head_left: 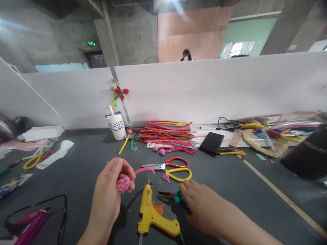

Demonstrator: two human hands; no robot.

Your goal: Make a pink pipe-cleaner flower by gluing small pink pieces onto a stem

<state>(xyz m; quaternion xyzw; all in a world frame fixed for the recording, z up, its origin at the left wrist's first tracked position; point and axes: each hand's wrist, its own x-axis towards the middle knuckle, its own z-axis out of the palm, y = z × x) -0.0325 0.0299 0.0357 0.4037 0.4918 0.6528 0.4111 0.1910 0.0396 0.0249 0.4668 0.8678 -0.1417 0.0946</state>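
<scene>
Between the fingers of my left hand [111,183] is a pink pipe-cleaner flower [123,183], its curved pink stem [145,169] sticking out to the right. My right hand [196,200] is closed over the handles of green-handled pliers [176,197], whose dark jaws point left, close to the table. Its palm hides most of the handles. A yellow glue gun [150,214] with an orange trigger lies between my hands, nozzle pointing away from me. Just beyond it rest scissors [176,168] with one red and one yellow handle, beside a small pink pipe-cleaner piece [166,177].
Colourful pipe cleaners [168,134] are piled against the white partition [204,92]. Two pink flowers [158,150] lie before them. A patterned cup [115,126] stands left, a black notebook [212,143] right. A magenta tool [30,228] with a black cord lies front left.
</scene>
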